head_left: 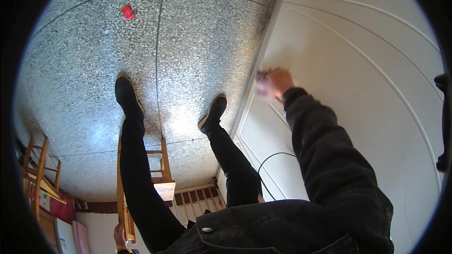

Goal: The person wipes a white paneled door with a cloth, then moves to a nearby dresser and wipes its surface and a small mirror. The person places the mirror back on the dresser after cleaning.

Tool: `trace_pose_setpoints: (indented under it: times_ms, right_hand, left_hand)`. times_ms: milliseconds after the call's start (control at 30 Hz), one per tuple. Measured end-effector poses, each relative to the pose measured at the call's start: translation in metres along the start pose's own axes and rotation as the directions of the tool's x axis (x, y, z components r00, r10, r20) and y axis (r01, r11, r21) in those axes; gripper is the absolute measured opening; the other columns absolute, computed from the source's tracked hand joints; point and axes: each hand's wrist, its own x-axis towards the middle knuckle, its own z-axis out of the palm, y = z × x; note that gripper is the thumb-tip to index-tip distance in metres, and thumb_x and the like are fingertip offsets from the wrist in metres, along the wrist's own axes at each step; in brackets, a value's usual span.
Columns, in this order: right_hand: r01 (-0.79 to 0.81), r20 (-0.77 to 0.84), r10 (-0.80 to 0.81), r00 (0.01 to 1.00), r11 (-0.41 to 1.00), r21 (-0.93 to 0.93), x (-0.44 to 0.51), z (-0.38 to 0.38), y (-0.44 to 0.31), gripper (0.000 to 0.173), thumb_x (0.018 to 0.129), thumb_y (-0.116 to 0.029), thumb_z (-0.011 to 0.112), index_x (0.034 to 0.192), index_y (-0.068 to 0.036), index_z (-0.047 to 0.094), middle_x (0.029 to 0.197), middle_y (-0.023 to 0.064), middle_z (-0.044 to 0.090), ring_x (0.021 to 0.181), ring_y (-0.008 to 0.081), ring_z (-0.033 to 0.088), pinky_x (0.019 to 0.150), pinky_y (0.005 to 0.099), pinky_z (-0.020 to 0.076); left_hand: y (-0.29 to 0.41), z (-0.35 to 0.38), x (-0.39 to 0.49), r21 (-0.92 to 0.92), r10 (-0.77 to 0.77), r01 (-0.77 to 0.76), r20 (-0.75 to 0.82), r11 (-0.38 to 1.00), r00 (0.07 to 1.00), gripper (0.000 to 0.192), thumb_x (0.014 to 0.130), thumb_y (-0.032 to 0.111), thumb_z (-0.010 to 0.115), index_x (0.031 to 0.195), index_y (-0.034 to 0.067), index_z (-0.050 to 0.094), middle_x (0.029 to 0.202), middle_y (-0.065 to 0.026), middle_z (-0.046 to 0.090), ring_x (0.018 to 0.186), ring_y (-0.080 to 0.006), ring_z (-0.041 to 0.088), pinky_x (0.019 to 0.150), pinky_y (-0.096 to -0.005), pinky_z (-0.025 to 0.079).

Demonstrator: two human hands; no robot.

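My right hand (281, 82), blurred, reaches out to the lower part of a cream-white panelled surface (328, 77). It is closed around a blurred pinkish object (264, 90) that lies against the panel; what the object is cannot be told. Low on the left, my left hand (120, 235), with a yellow band at the wrist, grips the frame of a wooden chair (164, 158). Part of this chair is hidden behind my left leg. A dark cable (261, 169) curves in front of the panel beside my right leg.
My shoes stand apart on a speckled terrazzo floor (88, 56). A crumpled red wrapper (128, 12) lies on it, with a small white scrap nearby. Another wooden chair (40, 169) is at the far left. Wooden bars (197, 203) show behind my legs.
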Motion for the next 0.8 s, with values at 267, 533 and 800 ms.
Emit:
trace_pose_setpoints:
  times_ms: [267, 533, 800]
  right_hand:
    - [-0.293, 0.226, 0.189, 0.956, 0.529, 0.797, -0.054, -0.100, -0.005, 0.040, 0.076, -0.026, 0.076, 0.103, 0.001, 0.067, 0.096, 0.0223, 0.073, 0.092, 0.0361, 0.071, 0.080, 0.0473, 0.0546]
    - [-0.268, -0.242, 0.361, 0.901, 0.900, 0.343, -0.116, -0.304, 0.017, 0.042, 0.078, -0.026, 0.077, 0.114, -0.007, 0.067, 0.099, 0.0189, 0.074, 0.095, 0.0353, 0.071, 0.082, 0.0440, 0.0554]
    - [-0.377, -0.413, 0.244, 0.878, 0.883, -0.279, -0.129, -0.379, 0.129, 0.031, 0.082, -0.021, 0.071, 0.111, -0.010, 0.071, 0.120, 0.0153, 0.070, 0.128, 0.0356, 0.056, 0.102, 0.0493, 0.0442]
  left_hand:
    - [-0.028, -0.003, 0.033, 0.246, 0.323, -0.303, -0.043, 0.921, 0.946, 0.052, 0.098, 0.035, 0.064, 0.133, -0.003, 0.059, 0.123, -0.0123, 0.065, 0.108, -0.0220, 0.062, 0.097, -0.0347, 0.050]
    - [0.008, -0.043, 0.064, 0.292, 0.559, -0.514, -0.094, 0.807, 0.824, 0.041, 0.104, 0.027, 0.056, 0.133, -0.002, 0.062, 0.133, -0.0157, 0.065, 0.120, -0.0285, 0.062, 0.104, -0.0389, 0.048]
    - [0.028, -0.064, 0.039, 0.090, 0.399, -0.390, -0.137, 0.916, 0.907, 0.043, 0.106, 0.030, 0.051, 0.134, -0.001, 0.062, 0.139, -0.0157, 0.061, 0.129, -0.0282, 0.056, 0.113, -0.0384, 0.041]
